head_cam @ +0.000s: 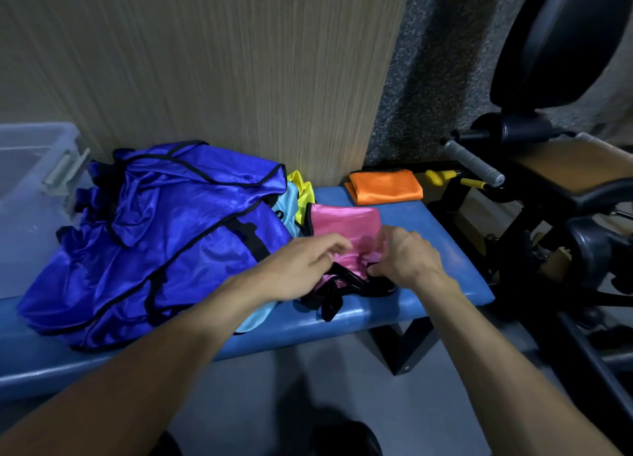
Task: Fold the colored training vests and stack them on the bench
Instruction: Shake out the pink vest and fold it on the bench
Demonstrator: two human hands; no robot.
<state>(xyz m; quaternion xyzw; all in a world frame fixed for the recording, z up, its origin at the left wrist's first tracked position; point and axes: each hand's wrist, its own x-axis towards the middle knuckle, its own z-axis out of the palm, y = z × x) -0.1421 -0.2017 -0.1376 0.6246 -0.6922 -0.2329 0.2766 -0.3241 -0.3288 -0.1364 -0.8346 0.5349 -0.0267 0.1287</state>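
One orange vest (385, 186) folded far right; both your hands' fingers (337, 250) pinch the pink vest (342, 224); the blue pile (178, 229) waits.

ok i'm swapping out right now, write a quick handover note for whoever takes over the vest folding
Left hand: fingers on the pink vest, grip unclear.
Right hand: pinching the pink vest's near edge by its black trim.
Pink vest lies mid-fold on the blue bench.
Done: one orange vest folded at the bench's far end.
Left: finish pink and stack it on orange; then the blue vests in a loose heap, with light blue and yellow beneath.
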